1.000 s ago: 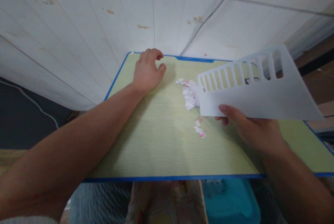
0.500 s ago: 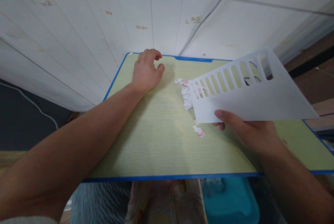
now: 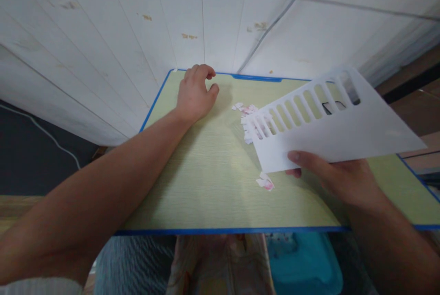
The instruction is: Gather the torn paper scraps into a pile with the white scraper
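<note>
My right hand point(image 3: 330, 175) grips a flat white sheet point(image 3: 343, 141) with a row of long rounded slots, thumb on top and fingers beneath. The sheet is tilted, and its left edge comes down at a heap of small torn paper scraps point(image 3: 247, 125), some tinted pink; it hides part of the heap. A smaller clump of paper scraps point(image 3: 266, 182) lies just below the sheet's lower left corner. My left hand point(image 3: 197, 91) rests near the far left of the table, fingers loosely curled, thumb apart, with nothing in it.
The pale green table point(image 3: 206, 185) has a blue rim and stands against a white plank wall point(image 3: 220, 24) with a cable point(image 3: 275, 22) running down it. A pair of glasses point(image 3: 333, 107) shows through the slots. Below the front edge are a turquoise tub point(image 3: 309, 267) and a patterned cloth bag point(image 3: 220, 267).
The white sheet's lower left corner has moved down and slightly right, close to the small clump, which sits a little lower. My left hand keeps its pose.
</note>
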Tool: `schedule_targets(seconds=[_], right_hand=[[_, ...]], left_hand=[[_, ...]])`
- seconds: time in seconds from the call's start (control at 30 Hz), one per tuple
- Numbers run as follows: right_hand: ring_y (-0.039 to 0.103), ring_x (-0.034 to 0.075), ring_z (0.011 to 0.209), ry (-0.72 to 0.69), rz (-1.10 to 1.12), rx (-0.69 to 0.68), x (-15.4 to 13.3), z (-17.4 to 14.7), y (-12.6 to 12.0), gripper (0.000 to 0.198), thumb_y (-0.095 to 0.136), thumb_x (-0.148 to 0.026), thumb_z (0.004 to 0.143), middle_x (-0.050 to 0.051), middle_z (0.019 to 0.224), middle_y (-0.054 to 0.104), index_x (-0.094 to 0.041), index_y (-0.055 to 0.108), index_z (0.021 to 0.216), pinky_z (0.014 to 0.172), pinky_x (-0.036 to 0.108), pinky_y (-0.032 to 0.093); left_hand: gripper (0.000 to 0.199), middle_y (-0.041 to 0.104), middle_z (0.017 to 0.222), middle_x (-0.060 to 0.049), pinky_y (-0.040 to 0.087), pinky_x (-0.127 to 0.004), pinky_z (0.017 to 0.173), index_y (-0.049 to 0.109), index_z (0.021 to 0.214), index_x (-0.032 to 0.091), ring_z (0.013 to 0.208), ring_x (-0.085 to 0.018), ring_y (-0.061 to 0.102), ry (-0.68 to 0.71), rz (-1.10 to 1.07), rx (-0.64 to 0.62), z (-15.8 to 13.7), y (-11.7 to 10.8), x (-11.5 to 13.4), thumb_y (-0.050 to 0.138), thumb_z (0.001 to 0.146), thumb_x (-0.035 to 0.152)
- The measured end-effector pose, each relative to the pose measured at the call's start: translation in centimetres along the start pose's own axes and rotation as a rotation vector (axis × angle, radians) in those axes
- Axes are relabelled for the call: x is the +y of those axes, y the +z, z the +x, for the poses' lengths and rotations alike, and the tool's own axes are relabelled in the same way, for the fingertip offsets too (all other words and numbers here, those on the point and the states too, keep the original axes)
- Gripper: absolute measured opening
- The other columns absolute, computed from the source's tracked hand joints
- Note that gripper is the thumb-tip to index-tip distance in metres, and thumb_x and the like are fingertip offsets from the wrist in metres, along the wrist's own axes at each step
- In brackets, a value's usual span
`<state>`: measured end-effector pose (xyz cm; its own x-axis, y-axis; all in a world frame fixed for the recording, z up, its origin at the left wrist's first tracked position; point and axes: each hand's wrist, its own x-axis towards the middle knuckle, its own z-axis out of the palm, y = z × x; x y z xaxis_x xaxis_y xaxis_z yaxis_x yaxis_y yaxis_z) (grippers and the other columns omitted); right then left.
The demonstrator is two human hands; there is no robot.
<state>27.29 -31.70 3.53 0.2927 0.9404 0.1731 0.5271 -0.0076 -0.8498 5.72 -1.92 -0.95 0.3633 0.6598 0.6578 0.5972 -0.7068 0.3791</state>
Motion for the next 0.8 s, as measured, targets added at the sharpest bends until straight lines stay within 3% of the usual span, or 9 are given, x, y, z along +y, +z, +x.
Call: schedule_targets(seconds=[0.17,0.37,0.63,0.7,0.8], right_hand=[[0.072,0.023,0.061,0.023,-0.068,-0.002,0.1,-1.4,-0.8,0.029,0.085,-0.039,0.085,0.001,0.063,0.075,-0.028,0.073,0.061,0.066,0.034,0.064],[0.07,0.022,0.062,0.037,-0.002,0.044,1.0,-4.1,-0.4,0.047,0.076,-0.05,0.098,0.002,0.061,0.071,-0.028,0.067,0.058,0.074,0.035,0.063],[0.073,0.024,0.071,0.051,0.12,-0.05,2.9,-3.3,0.6,0.042,0.072,-0.05,0.098,0.005,0.068,0.076,-0.024,0.071,0.065,0.092,0.042,0.058],[0.072,0.023,0.068,0.058,0.168,-0.054,3.1,-2.7,0.8,0.037,0.072,-0.047,0.093,0.007,0.067,0.076,-0.024,0.07,0.064,0.089,0.042,0.059],[0.066,0.022,0.057,0.091,0.246,-0.041,3.1,-2.0,1.1,0.027,0.073,-0.045,0.083,0.007,0.063,0.074,-0.023,0.07,0.066,0.069,0.039,0.059]], left_hand=[[0.03,0.072,0.124,-0.008,0.055,-0.053,0.116,0.066,0.12,0.025,0.125,-0.032,0.067,0.008,0.016,0.017,-0.1,0.1,0.1,0.067,0.093,0.013],[0.027,0.071,0.127,-0.011,0.05,-0.055,0.121,0.066,0.12,0.025,0.13,-0.034,0.064,-0.008,0.026,0.0,-0.2,-0.2,0.4,0.066,0.094,0.016],[0.03,0.072,0.135,-0.014,0.048,-0.06,0.122,0.07,0.126,0.024,0.136,-0.039,0.062,-0.024,0.209,-0.088,-3.0,-3.1,1.6,0.062,0.096,0.023],[0.033,0.072,0.139,-0.016,0.048,-0.06,0.123,0.07,0.13,0.023,0.138,-0.039,0.062,-0.075,0.273,-0.116,-4.4,-4.3,1.7,0.061,0.098,0.025],[0.04,0.071,0.145,-0.018,0.047,-0.059,0.124,0.07,0.137,0.019,0.143,-0.04,0.06,-0.158,0.358,-0.207,-6.7,-6.2,2.3,0.058,0.1,0.026]])
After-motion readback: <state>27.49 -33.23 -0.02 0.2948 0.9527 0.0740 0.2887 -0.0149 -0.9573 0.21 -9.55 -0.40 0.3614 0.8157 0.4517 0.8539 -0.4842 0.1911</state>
